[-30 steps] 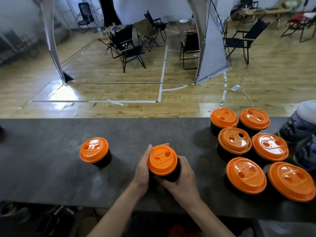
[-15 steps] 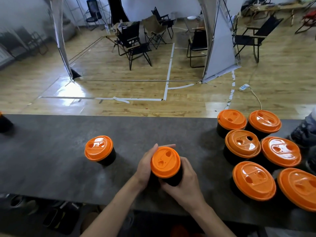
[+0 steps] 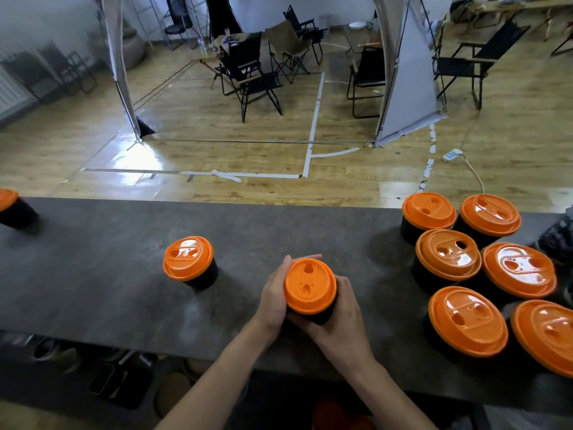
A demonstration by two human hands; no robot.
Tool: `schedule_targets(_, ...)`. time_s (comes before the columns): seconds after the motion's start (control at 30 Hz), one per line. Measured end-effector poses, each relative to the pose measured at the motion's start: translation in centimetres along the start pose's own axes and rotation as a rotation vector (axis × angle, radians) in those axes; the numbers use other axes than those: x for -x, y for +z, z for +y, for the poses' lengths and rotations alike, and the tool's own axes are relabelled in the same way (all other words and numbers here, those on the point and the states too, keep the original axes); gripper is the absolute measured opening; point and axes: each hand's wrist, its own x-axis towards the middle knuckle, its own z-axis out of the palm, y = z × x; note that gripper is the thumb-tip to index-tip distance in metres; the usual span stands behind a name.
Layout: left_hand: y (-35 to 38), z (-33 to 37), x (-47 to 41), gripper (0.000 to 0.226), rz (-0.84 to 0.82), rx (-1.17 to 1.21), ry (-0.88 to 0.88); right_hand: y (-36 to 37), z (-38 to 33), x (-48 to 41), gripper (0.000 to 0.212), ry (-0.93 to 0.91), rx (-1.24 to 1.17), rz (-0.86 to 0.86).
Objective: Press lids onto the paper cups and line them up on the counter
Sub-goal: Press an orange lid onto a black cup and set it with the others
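A black paper cup with an orange lid (image 3: 310,287) stands on the dark counter (image 3: 108,290) near its front edge. My left hand (image 3: 274,293) wraps its left side and my right hand (image 3: 342,315) wraps its right side and base. Another lidded cup (image 3: 189,262) stands alone to the left. A third lidded cup (image 3: 12,209) shows at the far left edge. On the right, several lidded cups (image 3: 448,259) sit packed in a cluster.
Beyond the counter's far edge lies a wooden floor with folding chairs (image 3: 248,72), white panels (image 3: 406,72) and tape lines. A dark patterned object (image 3: 558,240) sits at the right edge. Shoes and bags lie below the counter's front edge.
The view has shifted left, bringing the far-left cup into sight. Both hands have stayed around the same cup, which turned slightly.
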Motion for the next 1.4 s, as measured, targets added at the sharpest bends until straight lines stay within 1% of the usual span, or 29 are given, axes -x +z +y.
schedule_targets(0.07,-0.1,0.4,0.0,0.06,-0.034,0.008,-0.026,-0.1,0.2,0.0,0.076,0.003,0.002,0.005)
schedule_targets(0.17,-0.4,1.3,0.0,0.06,-0.077,0.011,-0.058,-0.3,0.5,0.0,0.075,-0.013,0.006,-0.034)
schedule_targets(0.23,0.0,1.1,0.3,0.058,-0.023,-0.009,-0.026,-0.2,0.4,0.1,0.079,-0.027,0.002,-0.046)
schedule_targets(0.3,0.7,0.6,0.7,0.057,0.053,-0.005,0.018,0.0,0.2,0.1,0.083,-0.03,0.003,-0.022)
schedule_targets(0.37,0.9,0.3,0.9,0.057,0.085,0.03,0.021,0.1,0.0,0.1,0.081,-0.005,0.0,0.014)
schedule_targets(0.43,0.6,0.9,0.9,0.056,0.062,0.035,0.004,0.0,0.2,0.1,0.079,0.012,-0.011,0.022)
schedule_targets(0.53,0.0,1.7,0.7,0.058,-0.003,-0.024,-0.038,-0.3,0.4,0.2,0.078,-0.006,0.0,-0.026)
schedule_targets(0.63,0.4,1.3,1.1,0.057,0.026,-0.056,0.01,-0.2,0.4,0.2,0.081,-0.047,0.003,-0.036)
schedule_targets(0.73,0.6,0.8,1.3,0.057,0.077,-0.027,0.015,0.0,0.2,0.2,0.086,-0.016,-0.019,0.0)
schedule_targets(0.8,0.3,1.1,0.9,0.054,0.04,-0.024,-0.002,-0.1,0.4,0.2,0.083,0.006,-0.018,0.01)
schedule_targets(0.9,-0.2,1.7,0.6,0.056,-0.026,-0.022,-0.034,-0.3,0.8,0.2,0.081,-0.011,0.009,-0.032)
schedule_targets(0.97,0.0,1.3,0.5,0.055,0.014,-0.016,-0.003,-0.3,0.7,0.3,0.086,-0.027,0.011,-0.052)
schedule_targets(1.03,0.5,0.9,0.8,0.049,0.104,0.001,0.031,-0.1,0.4,0.3,0.091,-0.035,0.002,-0.042)
schedule_targets(1.1,0.8,0.6,1.1,0.048,0.168,0.032,0.027,0.1,0.4,0.2,0.087,-0.025,-0.003,-0.008)
schedule_targets(1.17,0.7,0.7,1.0,0.047,0.135,0.033,0.002,0.0,0.3,0.1,0.08,-0.001,-0.002,0.027)
schedule_targets(1.27,0.2,1.7,0.5,0.049,0.049,0.035,-0.058,-0.3,0.7,0.1,0.074,-0.003,0.009,-0.023)
schedule_targets(1.33,0.2,1.6,0.3,0.05,0.06,0.015,-0.045,-0.4,0.7,0.1,0.074,-0.022,0.023,-0.043)
schedule_targets(1.4,0.6,0.9,0.7,0.052,0.115,0.019,-0.012,-0.3,0.5,0.1,0.079,-0.038,0.024,-0.044)
